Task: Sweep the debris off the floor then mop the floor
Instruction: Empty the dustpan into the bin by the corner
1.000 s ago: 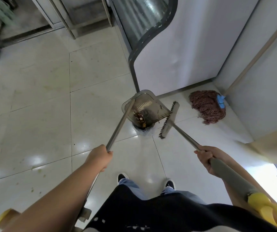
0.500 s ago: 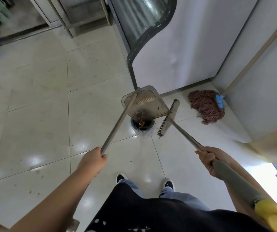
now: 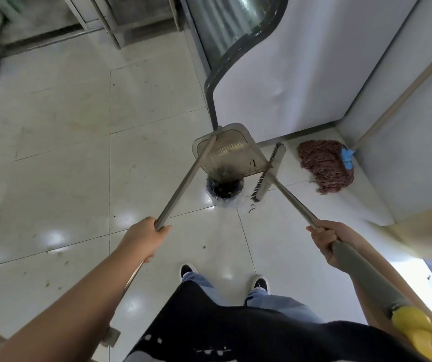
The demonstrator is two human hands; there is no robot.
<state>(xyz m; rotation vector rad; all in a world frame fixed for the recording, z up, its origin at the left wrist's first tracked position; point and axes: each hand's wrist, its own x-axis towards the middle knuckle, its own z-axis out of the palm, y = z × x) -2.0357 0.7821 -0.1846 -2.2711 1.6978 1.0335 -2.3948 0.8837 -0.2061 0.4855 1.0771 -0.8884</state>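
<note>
Above bin (image 3: 224, 188), tipped dustpan (image 3: 232, 152), left hand (image 3: 142, 237) gripping its handle

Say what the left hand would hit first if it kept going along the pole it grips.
Probably the dustpan, tipped above the bin: the left hand points up the pole toward it. Depth is unclear.

A tall white cabinet (image 3: 301, 69) with a curved dark edge and a glass front (image 3: 225, 22) stands at the top centre. To its right a pale wall panel (image 3: 418, 121) runs down the side. Metal shelf frames (image 3: 110, 24) stand at the top left, blurred. The person wears dark shoes (image 3: 261, 282), blue jeans (image 3: 275, 301) and a black top (image 3: 235, 335) with small white marks.
</note>
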